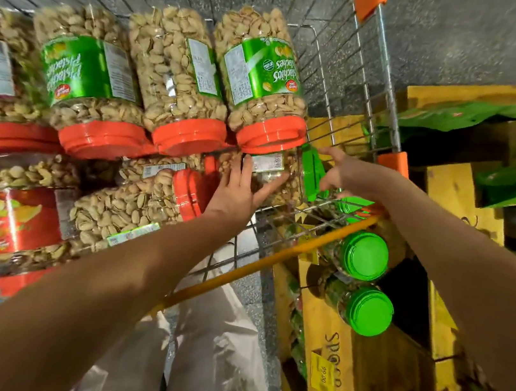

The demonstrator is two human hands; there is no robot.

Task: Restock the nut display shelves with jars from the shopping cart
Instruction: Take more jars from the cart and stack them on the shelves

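Note:
A wire shopping cart point(373, 78) holds several clear jars of pistachios with orange-red lids, most lying on their sides. One jar with a green lid point(285, 179) lies at the cart's near right corner under an orange-lidded jar point(260, 78). My left hand point(237, 189) lies on that green-lidded jar with fingers spread against its side. My right hand point(344, 171) reaches to the jar's green lid point(312, 170), fingers touching it. To the right stand wooden display shelves point(328, 340) with two green-lidded jars point(365, 255) lying in them.
The cart's yellow handle bar point(255, 268) runs diagonally under my forearms. Yellow price tags point(321, 375) hang on the wooden crates. Green packaging fills the upper shelf at the right point(496, 113). Grey speckled floor lies beyond the cart. Light trousers show below.

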